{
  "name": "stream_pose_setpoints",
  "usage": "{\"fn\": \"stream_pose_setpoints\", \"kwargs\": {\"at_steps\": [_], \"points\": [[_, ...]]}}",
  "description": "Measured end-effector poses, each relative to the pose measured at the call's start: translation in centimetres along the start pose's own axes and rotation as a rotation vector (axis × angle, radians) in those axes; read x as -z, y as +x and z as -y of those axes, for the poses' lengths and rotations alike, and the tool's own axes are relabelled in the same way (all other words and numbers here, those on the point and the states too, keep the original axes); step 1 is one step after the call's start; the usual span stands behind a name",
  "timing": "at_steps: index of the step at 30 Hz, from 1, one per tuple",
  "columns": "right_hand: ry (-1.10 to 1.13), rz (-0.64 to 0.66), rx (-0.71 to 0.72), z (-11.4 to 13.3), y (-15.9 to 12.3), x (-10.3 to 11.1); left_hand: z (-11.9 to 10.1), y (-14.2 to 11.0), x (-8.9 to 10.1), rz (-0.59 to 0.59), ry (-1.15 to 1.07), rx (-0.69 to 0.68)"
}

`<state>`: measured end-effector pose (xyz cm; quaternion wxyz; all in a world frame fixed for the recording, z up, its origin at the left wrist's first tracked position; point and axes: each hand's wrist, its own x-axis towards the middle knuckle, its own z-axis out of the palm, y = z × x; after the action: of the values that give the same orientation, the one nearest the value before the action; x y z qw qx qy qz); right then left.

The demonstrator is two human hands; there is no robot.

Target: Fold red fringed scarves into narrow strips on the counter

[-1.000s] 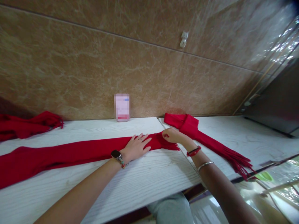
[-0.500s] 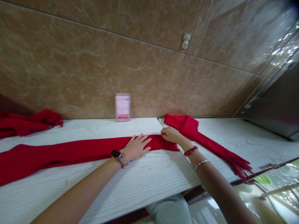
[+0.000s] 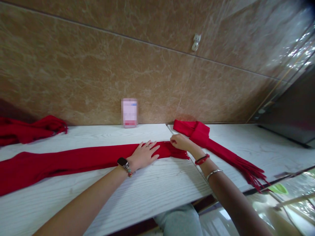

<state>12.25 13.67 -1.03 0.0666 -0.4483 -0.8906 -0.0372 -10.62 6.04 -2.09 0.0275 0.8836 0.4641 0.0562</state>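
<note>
A long red scarf [image 3: 81, 159] lies stretched across the white tabletop from the left side, its short fringe at the right end. My left hand [image 3: 144, 154] rests flat on the scarf near that end, fingers spread. At the fringed end's far edge, my right hand [image 3: 180, 141] is closed in a pinch on the scarf; the fingertips are partly hidden. Just beyond my right hand lies a second red scarf [image 3: 200, 132], folded over at the back, with its long fringe trailing toward the table's front edge.
Another bunched red cloth [image 3: 36, 129] sits at the back left. A pale pink phone-like item [image 3: 130, 113], blurred, leans upright against the brown marbled wall [image 3: 98, 75]. A dark appliance-like box [image 3: 292, 108] stands at the far right. A green bowl [image 3: 279, 188] shows below the table edge.
</note>
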Motion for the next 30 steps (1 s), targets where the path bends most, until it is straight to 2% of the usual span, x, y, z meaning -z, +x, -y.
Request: {"fn": "stream_pose_setpoints", "kwargs": {"at_steps": [4,6,8,10,12,14,15,18,20,23,24,27,30], "points": [[-0.047,-0.024,-0.122,-3.2,-1.6,1.1,0.0,-0.1,0.1,0.007,-0.003,0.005],[-0.047,-0.063,-0.135,-3.0,-1.9,1.8,0.0,-0.1,0.0,0.008,-0.006,0.007],[0.013,-0.100,-0.058,-1.5,-1.7,2.2,0.0,0.0,-0.1,0.005,-0.006,0.005],[0.106,-0.034,0.097,0.5,-1.4,2.3,0.1,0.0,-0.2,-0.005,-0.002,0.001],[0.131,0.136,0.180,1.9,-1.3,2.2,0.1,0.1,-0.1,-0.010,0.002,-0.001],[0.069,0.281,0.119,2.0,-1.5,2.4,0.0,0.1,0.0,-0.004,0.008,0.002],[0.033,0.314,0.062,1.6,-1.7,2.7,0.0,0.1,0.0,0.001,0.011,0.003],[-0.027,0.321,-0.061,-0.2,-2.4,3.6,-0.1,0.0,0.2,0.018,0.020,0.010],[-0.020,0.266,-0.070,-0.8,-2.6,4.0,-0.2,-0.1,0.2,0.012,0.025,0.009],[0.075,0.106,0.030,0.4,-2.5,3.3,-0.1,-0.1,-0.1,-0.026,0.029,-0.002],[0.106,0.090,0.062,1.0,-2.3,2.7,0.0,0.0,-0.2,-0.035,0.029,-0.006],[0.152,0.225,0.081,2.6,-1.9,0.5,0.1,0.1,-0.4,-0.034,0.024,-0.006],[0.175,0.333,0.088,2.7,-1.5,-0.8,0.1,0.1,-0.2,-0.007,0.025,-0.001]]}}
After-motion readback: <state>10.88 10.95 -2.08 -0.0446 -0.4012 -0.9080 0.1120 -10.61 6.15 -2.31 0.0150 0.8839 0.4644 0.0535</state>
